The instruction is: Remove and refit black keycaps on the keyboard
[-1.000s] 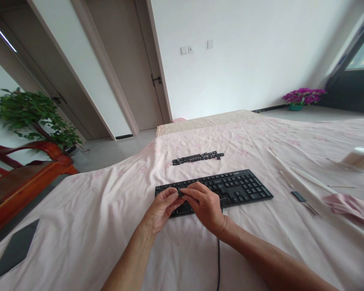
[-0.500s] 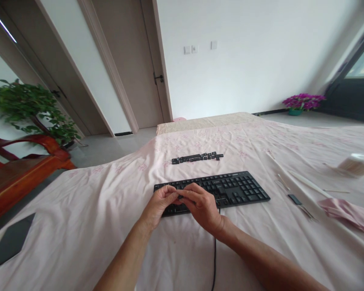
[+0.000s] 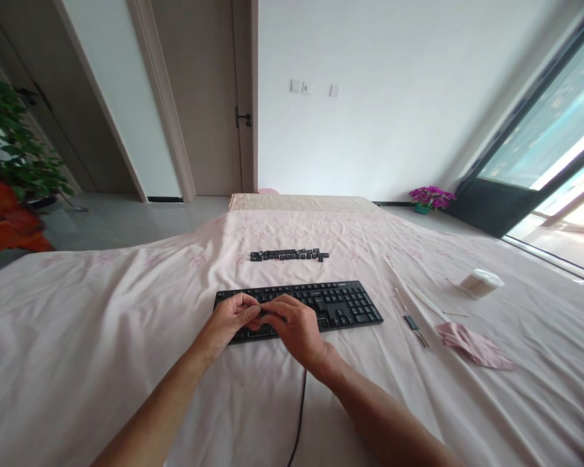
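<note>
Over the left part of a black keyboard (image 3: pixel 346 305), my left hand (image 3: pixel 231 322) and my right hand (image 3: pixel 296 327) meet at the fingertips. Both are closed in a pinch around a small dark keycap (image 3: pixel 262 313), mostly covered by the fingers. Part of the keyboard's lower rows has its keys off, showing the bare base. My hands hide much of its left half. Beyond the keyboard, a row of loose black keycaps (image 3: pixel 289 255) lies on the cloth. The keyboard's cable (image 3: pixel 300 415) runs toward me.
A pink flowered cloth (image 3: pixel 102 337) with folds covers the table. To the right lie a small dark-handled tool (image 3: pixel 411 322), a crumpled pink rag (image 3: pixel 472 345), loose cotton swabs (image 3: pixel 455 314) and a round container of swabs (image 3: pixel 481 283).
The camera view has turned to the right, so everything sits farther left in it. My hands stay together over the keyboard, with only slight finger movement.
</note>
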Action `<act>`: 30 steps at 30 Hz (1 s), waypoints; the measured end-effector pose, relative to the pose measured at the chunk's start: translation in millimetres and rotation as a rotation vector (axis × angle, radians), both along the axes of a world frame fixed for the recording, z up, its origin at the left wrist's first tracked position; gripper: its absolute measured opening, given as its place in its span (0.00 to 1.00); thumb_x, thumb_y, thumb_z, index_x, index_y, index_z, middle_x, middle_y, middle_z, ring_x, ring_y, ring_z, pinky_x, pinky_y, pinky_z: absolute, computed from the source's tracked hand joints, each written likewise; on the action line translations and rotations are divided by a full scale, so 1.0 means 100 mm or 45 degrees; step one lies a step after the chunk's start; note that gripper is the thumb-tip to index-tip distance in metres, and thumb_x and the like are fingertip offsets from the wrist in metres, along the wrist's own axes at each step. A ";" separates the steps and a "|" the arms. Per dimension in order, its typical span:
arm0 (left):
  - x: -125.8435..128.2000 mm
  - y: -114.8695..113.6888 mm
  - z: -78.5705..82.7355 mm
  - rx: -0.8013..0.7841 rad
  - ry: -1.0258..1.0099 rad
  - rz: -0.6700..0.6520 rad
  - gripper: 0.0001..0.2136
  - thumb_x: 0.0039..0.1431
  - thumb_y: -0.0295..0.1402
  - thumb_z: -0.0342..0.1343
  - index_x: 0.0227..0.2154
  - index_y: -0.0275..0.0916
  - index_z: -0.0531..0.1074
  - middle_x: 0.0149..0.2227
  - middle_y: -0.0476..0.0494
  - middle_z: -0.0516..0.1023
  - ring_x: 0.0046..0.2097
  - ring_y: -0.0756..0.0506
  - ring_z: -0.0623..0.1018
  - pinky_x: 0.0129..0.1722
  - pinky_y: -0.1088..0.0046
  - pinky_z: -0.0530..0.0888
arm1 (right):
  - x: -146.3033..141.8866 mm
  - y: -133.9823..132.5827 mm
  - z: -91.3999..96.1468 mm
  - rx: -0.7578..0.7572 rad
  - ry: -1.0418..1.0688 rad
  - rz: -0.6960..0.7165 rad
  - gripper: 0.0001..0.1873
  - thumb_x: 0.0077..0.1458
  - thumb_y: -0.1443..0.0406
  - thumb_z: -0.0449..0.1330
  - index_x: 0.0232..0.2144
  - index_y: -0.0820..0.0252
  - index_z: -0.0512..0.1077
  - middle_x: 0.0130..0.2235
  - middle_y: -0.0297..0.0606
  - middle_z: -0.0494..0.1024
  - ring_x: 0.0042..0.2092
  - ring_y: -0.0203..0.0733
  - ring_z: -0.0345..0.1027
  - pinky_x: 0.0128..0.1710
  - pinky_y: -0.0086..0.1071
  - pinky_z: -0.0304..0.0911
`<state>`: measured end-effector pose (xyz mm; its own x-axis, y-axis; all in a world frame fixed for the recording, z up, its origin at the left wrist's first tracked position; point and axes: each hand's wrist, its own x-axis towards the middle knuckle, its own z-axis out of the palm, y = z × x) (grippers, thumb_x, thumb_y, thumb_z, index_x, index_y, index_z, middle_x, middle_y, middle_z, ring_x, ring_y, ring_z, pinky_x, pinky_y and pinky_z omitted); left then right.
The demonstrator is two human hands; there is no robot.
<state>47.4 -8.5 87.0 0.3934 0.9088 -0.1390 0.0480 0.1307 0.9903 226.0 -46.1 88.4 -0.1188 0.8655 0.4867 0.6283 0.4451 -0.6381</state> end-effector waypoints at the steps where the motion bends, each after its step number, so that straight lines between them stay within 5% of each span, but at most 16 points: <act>1: -0.01 0.00 0.01 0.026 0.029 -0.001 0.18 0.52 0.47 0.58 0.35 0.36 0.71 0.28 0.42 0.80 0.31 0.45 0.79 0.34 0.71 0.73 | 0.07 0.02 0.02 0.000 0.029 -0.019 0.08 0.56 0.64 0.61 0.38 0.50 0.78 0.37 0.32 0.78 0.38 0.34 0.71 0.39 0.25 0.64; 5: -0.17 0.12 -0.05 0.312 0.236 0.245 0.18 0.55 0.49 0.53 0.34 0.37 0.72 0.30 0.43 0.81 0.33 0.44 0.80 0.39 0.70 0.73 | 0.49 0.11 0.03 -0.030 0.142 -0.174 0.08 0.53 0.63 0.61 0.36 0.54 0.79 0.35 0.35 0.77 0.37 0.37 0.72 0.39 0.29 0.65; 11: -0.50 0.39 -0.46 0.488 0.554 0.763 0.18 0.60 0.46 0.45 0.41 0.41 0.73 0.39 0.45 0.81 0.43 0.44 0.78 0.43 0.72 0.71 | 0.90 0.08 -0.26 -0.131 -0.177 -0.333 0.10 0.54 0.60 0.60 0.36 0.51 0.79 0.36 0.34 0.77 0.37 0.39 0.71 0.38 0.31 0.64; 17: -0.62 0.48 -0.70 0.470 0.794 0.729 0.18 0.60 0.45 0.44 0.44 0.44 0.73 0.42 0.46 0.80 0.42 0.45 0.78 0.39 0.74 0.70 | 0.92 0.05 -0.37 -0.084 -0.512 -0.361 0.09 0.56 0.62 0.59 0.38 0.48 0.78 0.36 0.34 0.77 0.40 0.40 0.68 0.41 0.33 0.62; 30: -0.61 0.46 -0.65 0.508 0.907 0.650 0.16 0.60 0.43 0.45 0.44 0.46 0.74 0.42 0.49 0.80 0.41 0.45 0.77 0.37 0.75 0.69 | 0.88 0.05 -0.31 -0.038 -0.749 -0.288 0.09 0.57 0.62 0.59 0.40 0.47 0.78 0.35 0.34 0.76 0.38 0.38 0.66 0.40 0.32 0.56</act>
<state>-13.7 37.7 21.7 -0.1197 0.9791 0.1643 0.6862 -0.0380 0.7264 314.3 -40.8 57.3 -0.1716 0.9126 0.3711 0.9545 0.2473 -0.1668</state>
